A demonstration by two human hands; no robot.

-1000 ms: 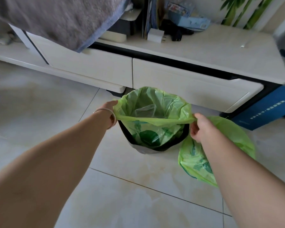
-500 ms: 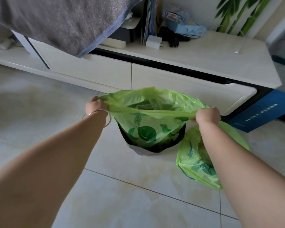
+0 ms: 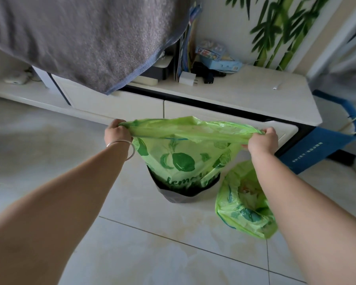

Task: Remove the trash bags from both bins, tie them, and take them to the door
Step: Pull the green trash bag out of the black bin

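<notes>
Both hands, left [image 3: 117, 132] and right [image 3: 262, 139], are fisted tight on opposite ends of the green bag's [image 3: 183, 157] rim at frame centre, its bottom still in the dark bin [image 3: 180, 195], a second bag [image 3: 245, 210] lying lower right, cabinet [image 3: 245, 93] behind.

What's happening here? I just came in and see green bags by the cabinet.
A person is lifting a green trash bag out of a dark bin. The left hand and right hand each grip one side of its rim, stretched taut; its bottom is in the bin. A second green bag lies untied on the floor beside it.
</notes>
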